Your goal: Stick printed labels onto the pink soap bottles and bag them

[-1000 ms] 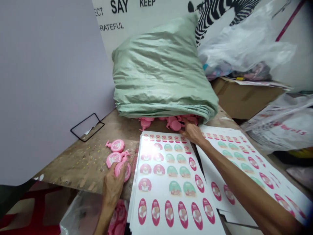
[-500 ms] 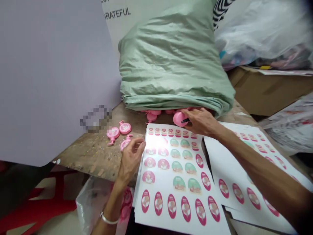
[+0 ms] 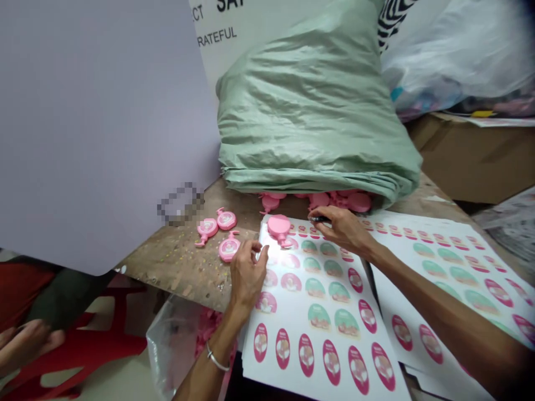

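My left hand [image 3: 247, 273] rests at the left edge of the sticker sheet [image 3: 288, 312], fingers bent and a little apart, holding nothing. Just above its fingertips a plain pink pump-bottle piece [image 3: 278, 225] lies on the sheet's top left corner, nozzle toward me. My right hand [image 3: 340, 225] is over the sheet's top edge, fingers closed on a small dark tool [image 3: 320, 219]. Left of the sheet lie three pink pieces with round labels, one of them [image 3: 229, 249] close to my left hand. Further pink pieces [image 3: 357, 201] stick out from under the green sack.
A bulky green sack [image 3: 317, 122] stands at the back of the wooden table [image 3: 167, 267]. More sticker sheets [image 3: 443, 289] lie under my right arm. Below the table edge are a plastic bag [image 3: 171, 340] and a red stool [image 3: 104, 340]. Another person's hand [image 3: 29, 345] shows at lower left.
A plain pink piece now lies on the sheet's top left corner. My right hand has let go of the pink piece near the sack and keeps the dark tool. Another person's hand has come into view.
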### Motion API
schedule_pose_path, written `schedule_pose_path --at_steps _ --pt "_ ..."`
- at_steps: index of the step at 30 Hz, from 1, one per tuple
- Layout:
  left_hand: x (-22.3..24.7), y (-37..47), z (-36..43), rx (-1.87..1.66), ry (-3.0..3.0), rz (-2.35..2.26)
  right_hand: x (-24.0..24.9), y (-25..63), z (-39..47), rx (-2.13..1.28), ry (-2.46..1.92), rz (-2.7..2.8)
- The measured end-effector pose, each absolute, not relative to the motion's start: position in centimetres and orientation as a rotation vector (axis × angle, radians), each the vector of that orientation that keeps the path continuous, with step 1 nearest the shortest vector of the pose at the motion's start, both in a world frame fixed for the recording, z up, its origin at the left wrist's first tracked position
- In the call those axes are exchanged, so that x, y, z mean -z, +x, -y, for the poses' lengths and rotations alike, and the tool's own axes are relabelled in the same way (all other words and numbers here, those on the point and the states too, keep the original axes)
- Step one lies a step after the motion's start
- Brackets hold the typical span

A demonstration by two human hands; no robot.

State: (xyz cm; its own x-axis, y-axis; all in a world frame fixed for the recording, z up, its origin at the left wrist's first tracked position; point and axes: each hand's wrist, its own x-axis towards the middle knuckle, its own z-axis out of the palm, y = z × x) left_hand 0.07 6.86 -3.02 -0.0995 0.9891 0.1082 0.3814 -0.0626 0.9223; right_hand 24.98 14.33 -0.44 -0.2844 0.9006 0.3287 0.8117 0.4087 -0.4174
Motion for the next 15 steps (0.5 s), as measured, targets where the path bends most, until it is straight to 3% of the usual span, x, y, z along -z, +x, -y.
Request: schedule_pose_path --at_steps 4,9,15 --pt "2.7 0.4 -10.5 -0.855 2.336 -1.538 0.9 23.8 -12.8 -0.474 -1.432 1.905" --pt "2.2 1.3 -15.8 -0.137 2.717 -1.138 0.4 23.5 -10.8 -0.632 -1.462 1.819" --pt "1.9 1.7 -17.4 -0.134 2.716 -1.061 1.0 24.0 -8.8 -0.672 -1.551 1.69"
